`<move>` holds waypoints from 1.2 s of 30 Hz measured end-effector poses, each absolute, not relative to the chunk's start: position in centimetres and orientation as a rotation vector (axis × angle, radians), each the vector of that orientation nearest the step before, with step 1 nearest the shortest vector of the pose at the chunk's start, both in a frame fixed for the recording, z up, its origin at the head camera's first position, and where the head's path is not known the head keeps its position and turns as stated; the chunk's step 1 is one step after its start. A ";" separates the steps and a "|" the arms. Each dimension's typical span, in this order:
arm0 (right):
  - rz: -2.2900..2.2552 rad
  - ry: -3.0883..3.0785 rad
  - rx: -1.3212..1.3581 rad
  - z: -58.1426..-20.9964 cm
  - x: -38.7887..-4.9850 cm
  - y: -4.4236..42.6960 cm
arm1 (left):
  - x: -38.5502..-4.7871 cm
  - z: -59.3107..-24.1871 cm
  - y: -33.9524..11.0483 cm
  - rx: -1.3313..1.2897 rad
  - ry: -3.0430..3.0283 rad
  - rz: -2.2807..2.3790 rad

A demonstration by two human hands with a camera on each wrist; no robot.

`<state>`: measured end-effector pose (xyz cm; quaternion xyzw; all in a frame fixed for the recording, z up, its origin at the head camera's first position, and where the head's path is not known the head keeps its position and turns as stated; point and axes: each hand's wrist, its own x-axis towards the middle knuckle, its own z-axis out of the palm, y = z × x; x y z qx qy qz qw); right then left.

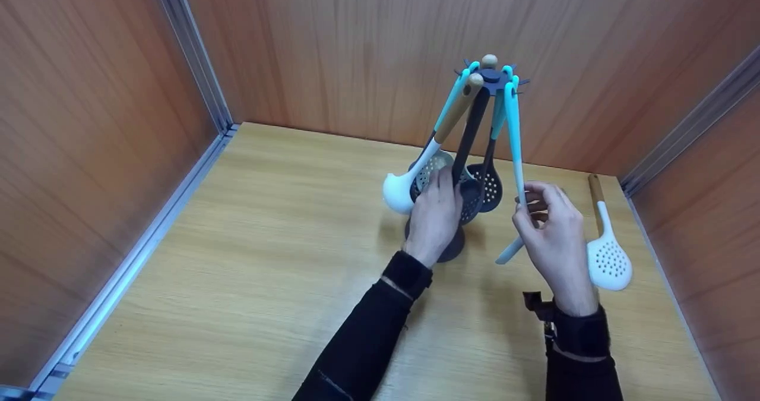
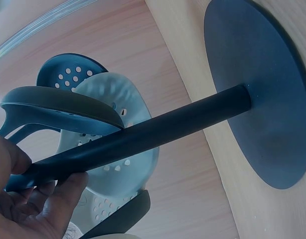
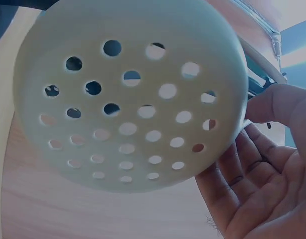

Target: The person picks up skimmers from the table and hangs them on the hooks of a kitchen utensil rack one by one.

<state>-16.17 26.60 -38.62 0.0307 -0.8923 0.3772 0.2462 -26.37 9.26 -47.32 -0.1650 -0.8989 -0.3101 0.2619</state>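
Note:
My left hand [image 1: 437, 214] grips the dark post [image 2: 143, 133] of a utensil stand, above its round base [image 2: 262, 99]. At the stand's hooked top [image 1: 491, 79] hang several utensils, among them a white ladle [image 1: 399, 192] with a wooden handle and a dark skimmer [image 1: 490, 193]. My right hand [image 1: 552, 226] pinches a pale skimmer [image 3: 128, 114] low on its turquoise handle [image 1: 514, 139]. That handle's upper end is at the stand's hooks; whether it is hooked on cannot be told. The skimmer's perforated head shows edge-on in the head view.
A white skimmer [image 1: 610, 263] with a wooden handle lies on the wooden table [image 1: 267, 258], right of my right hand. Wood-grain panels stand behind [image 1: 356, 50] and at both sides, with metal strips along the corners.

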 end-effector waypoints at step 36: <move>1.089 -2.527 0.168 -40.9 -18.5 24.8 | -26.6 -47.0 9.1 -0.425 -2.507 -0.890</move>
